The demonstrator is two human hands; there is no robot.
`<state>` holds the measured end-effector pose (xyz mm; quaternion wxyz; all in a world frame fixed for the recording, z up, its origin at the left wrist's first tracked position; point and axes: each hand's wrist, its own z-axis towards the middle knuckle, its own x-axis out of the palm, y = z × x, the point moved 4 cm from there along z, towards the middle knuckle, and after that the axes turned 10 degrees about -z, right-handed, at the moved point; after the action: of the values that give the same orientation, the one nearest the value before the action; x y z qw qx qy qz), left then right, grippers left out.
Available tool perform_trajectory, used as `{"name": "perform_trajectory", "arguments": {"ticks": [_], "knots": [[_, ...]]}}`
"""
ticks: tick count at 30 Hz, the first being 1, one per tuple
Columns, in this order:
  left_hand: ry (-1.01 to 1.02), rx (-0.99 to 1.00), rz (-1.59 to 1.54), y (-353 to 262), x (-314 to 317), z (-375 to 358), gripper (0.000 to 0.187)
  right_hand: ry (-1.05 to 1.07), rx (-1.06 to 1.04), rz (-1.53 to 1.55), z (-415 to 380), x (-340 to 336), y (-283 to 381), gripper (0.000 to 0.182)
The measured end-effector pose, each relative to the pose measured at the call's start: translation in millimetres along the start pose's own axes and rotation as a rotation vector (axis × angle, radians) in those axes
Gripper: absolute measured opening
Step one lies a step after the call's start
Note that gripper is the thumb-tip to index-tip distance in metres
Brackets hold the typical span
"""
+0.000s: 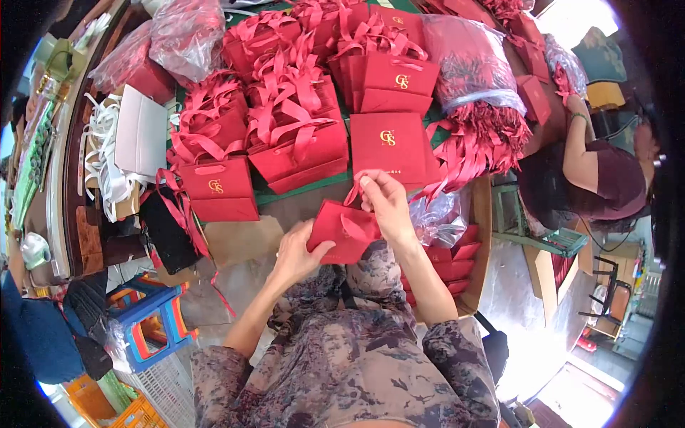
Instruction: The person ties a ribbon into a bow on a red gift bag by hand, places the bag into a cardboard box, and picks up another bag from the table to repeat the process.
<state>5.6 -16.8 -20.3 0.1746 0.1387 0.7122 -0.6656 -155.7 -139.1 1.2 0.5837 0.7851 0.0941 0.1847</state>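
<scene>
A small red paper gift bag (335, 246) is held in front of my body, tilted. My left hand (294, 254) grips it at its left side, thumb across the front. Above the bag's right side, my right hand (386, 204) pinches a red ribbon (354, 192) between thumb and fingertips. Just beyond on the table, a larger red bag (385, 146) with a gold logo lies close to my right fingers. Rows of finished-looking red bags with ribbon handles (300, 146) stand to the left of it.
A plastic-wrapped bundle of red ribbons (471, 68) lies at the right of the table. White bags (143, 128) stand at the left. Beside my right arm, a cardboard box (481, 246) holds red bags. Blue stools (153, 324) are at lower left. Another person (599, 167) works at the right.
</scene>
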Motion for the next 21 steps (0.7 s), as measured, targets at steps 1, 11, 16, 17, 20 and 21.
{"name": "perform_trajectory", "arguments": {"ticks": [1,11,16,17,20,21], "knots": [[0.019,-0.008,-0.094,-3,2,-4,0.037,-0.095,-0.023,-0.047,3,-7,7,0.015],[0.089,-0.136,-0.220,-40,-28,-36,0.041,-0.164,-0.266,-0.459,0,-52,30,0.025],[-0.236,-0.099,0.010,-87,-81,-62,0.034,-0.463,-0.382,-0.843,-30,-121,18,0.020],[-0.299,-0.065,0.053,-92,-83,-66,0.033,-0.463,-0.382,-0.843,-38,-123,5,0.020],[-0.333,0.070,0.349,-115,-77,-69,0.038,-0.516,-0.425,-1.081,-57,-123,-27,0.025],[-0.325,0.111,0.409,-111,-67,-70,0.046,-0.537,-0.544,-1.227,-61,-118,-34,0.028]]}}
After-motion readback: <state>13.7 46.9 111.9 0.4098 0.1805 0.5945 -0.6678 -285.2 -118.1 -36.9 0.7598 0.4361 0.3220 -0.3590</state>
